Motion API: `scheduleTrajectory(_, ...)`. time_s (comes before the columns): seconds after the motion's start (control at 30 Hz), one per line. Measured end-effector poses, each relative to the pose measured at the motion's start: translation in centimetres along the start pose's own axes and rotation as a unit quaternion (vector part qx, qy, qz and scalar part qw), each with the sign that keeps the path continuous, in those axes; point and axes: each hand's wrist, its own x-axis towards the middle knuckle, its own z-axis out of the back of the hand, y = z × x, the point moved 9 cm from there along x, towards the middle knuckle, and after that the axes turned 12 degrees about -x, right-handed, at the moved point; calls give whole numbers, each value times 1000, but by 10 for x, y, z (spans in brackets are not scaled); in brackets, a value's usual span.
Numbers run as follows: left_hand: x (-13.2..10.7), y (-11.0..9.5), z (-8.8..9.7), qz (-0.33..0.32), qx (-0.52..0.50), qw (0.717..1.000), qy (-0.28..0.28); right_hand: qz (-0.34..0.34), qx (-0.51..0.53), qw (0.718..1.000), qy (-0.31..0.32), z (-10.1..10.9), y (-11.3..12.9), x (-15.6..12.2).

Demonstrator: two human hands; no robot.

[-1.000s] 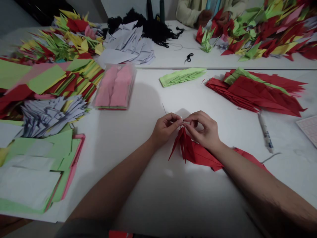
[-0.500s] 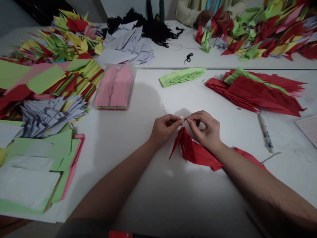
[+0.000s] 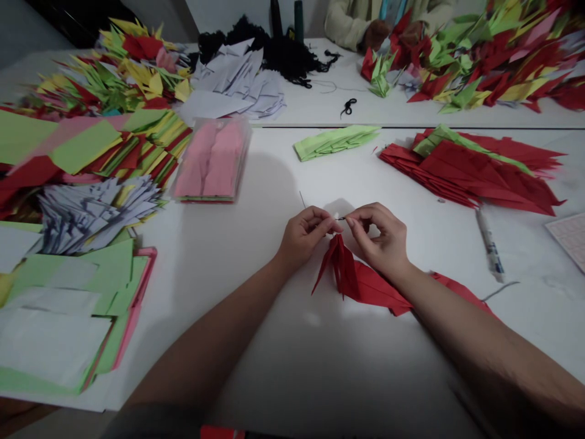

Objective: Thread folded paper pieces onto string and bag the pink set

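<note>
light: dim, overhead | shadow: soft, beside left hand [image 3: 302, 239] on table [image 3: 237, 256] | edges: bowed, slightly blurred

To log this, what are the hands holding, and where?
The right hand pinches a dark thread between fingertips; the left hand seems to hold a needle low down.

A paper-craft workroom, shown by white tables [image 3: 329, 378] heaped with folded origami cranes [image 3: 493, 73] and stacked coloured paper [image 3: 77, 143].

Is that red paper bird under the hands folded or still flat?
Folded: the red origami crane shows sharp creases and pointed tips below the left hand and right hand.
</note>
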Motion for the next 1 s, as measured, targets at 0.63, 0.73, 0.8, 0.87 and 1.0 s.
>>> scheduleTrajectory(0.63,0,4,0,-1,20,1000,5,18,19,999,29,-4,4,0)
scheduleTrajectory(0.73,0,4,-1,-3,36,999,9,19,20,999,26,-4,5,0)
scheduleTrajectory(0.8,-1,3,-1,-7,53,999,12,19,20,999,27,-4,5,1)
scheduleTrajectory(0.87,-1,2,-1,-10,67,998,10,20,18,999,29,-5,5,1)
scheduleTrajectory(1.0,-1,2,0,-16,72,997,7,21,15,999,26,-4,5,1)
